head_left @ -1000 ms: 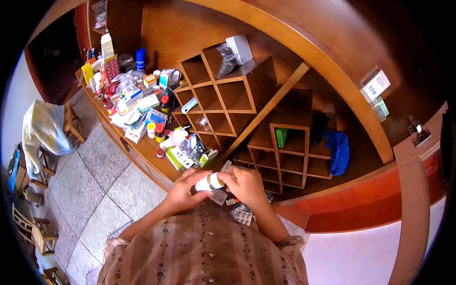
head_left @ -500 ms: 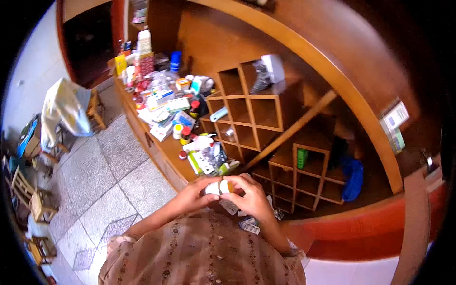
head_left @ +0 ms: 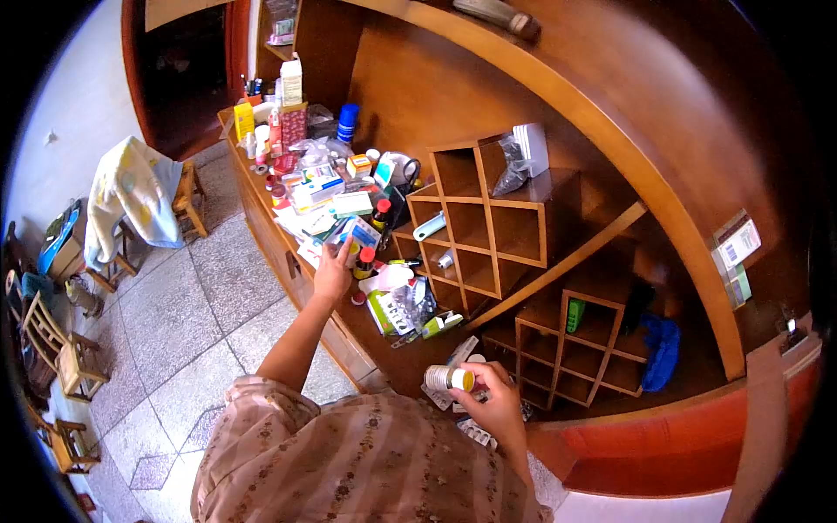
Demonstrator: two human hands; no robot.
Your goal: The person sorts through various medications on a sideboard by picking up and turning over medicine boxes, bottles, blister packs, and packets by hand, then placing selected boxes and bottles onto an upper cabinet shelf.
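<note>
1. Pinching a small pale bottle [head_left: 438, 377] in the right hand [head_left: 488, 397], with thumb and fingers at the capped end and most of the body sticking out uncovered.
2. Pointing its long axis roughly crosswise in front of the torso, with the white, yellow-topped cap [head_left: 466, 380] toward the right palm and the base toward the left side.
3. Holding the left hand [head_left: 333, 274] out over the wooden counter [head_left: 356, 329], farther forward and well apart from that bottle.
4. Placing the left fingers right at a yellow-capped container [head_left: 354, 247], on its side away from the cubby shelf [head_left: 545, 235]; cannot tell whether touching or just beside, nor whether spread or closed around anything.
5. Much nearer to this container with the left hand than with the right; cannot tell its long axis, being partly hidden behind the fingers.
6. Bordering there on a red-capped bottle [head_left: 364, 261], close on the shelf side, and on a blue-and-white box [head_left: 363, 232] just beyond the fingertips.
7. Near the right hand, showing silvery blister packs [head_left: 476, 433] below the wrist, partly covered by the forearm and shirt.
</note>
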